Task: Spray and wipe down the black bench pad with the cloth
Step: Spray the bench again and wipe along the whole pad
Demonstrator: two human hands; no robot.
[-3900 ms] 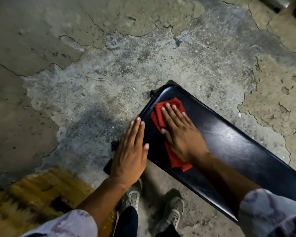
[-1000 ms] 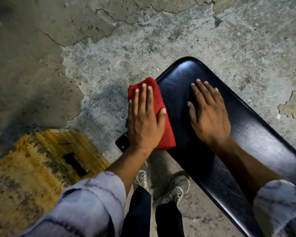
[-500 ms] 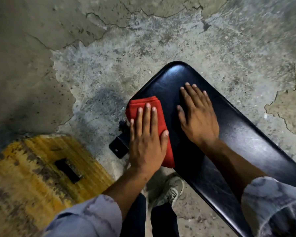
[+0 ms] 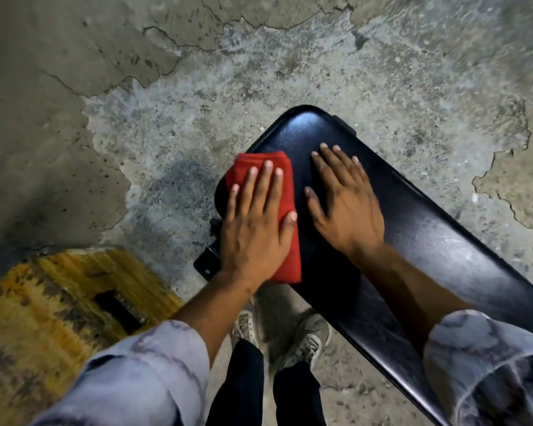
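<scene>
The black bench pad [image 4: 437, 241] runs from the centre toward the lower right, glossy with dull streaks. A folded red cloth [image 4: 285, 179] lies on its near left edge. My left hand [image 4: 256, 222] presses flat on the cloth with straight fingers. My right hand [image 4: 345, 201] rests flat on the bare pad just right of the cloth, fingers spread. No spray bottle is in view.
The floor is cracked, worn concrete [image 4: 259, 72]. A worn yellow wooden block [image 4: 59, 318] with a dark slot sits at the lower left. A black bracket of the bench frame [image 4: 205, 265] sticks out below the cloth. My shoes [image 4: 308, 342] stand beside the pad.
The cloth passed from under my right hand to under my left hand, at the pad's left edge. My right hand now rests on the bare pad. The cloth has slid slightly along the edge.
</scene>
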